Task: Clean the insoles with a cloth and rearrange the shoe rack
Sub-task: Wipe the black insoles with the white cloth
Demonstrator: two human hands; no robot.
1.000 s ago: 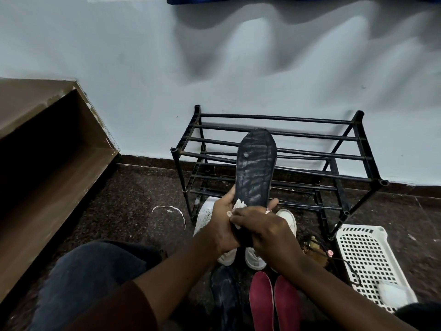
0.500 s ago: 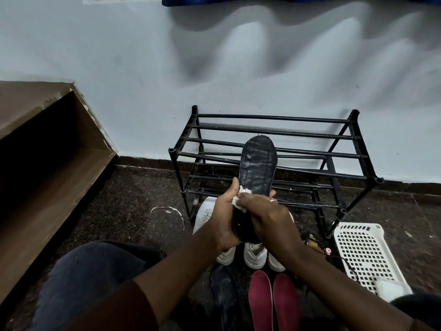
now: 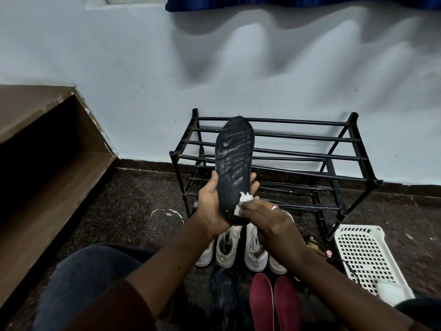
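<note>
Room: pale wall (image 3: 119, 56), dark speckled floor (image 3: 133, 199).
Shoe rack (image 3: 310, 173): black, against the wall.
Basket (image 3: 365, 256): white, on the floor just right of the rack.
White shoes (image 3: 255, 249): on the floor before the rack, red insoles (image 3: 274, 304) nearer.
Black insole (image 3: 235, 163): held upright before the rack, streaked.
Hands: left hand (image 3: 211, 206) curled round the insole's lower half; right hand (image 3: 269, 220) pinching the cloth.
Cloth (image 3: 244, 198): white, touching the insole's lower right edge.

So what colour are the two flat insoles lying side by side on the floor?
Both flat insoles are dark red, seen best in the head view, near the bottom edge.
</note>
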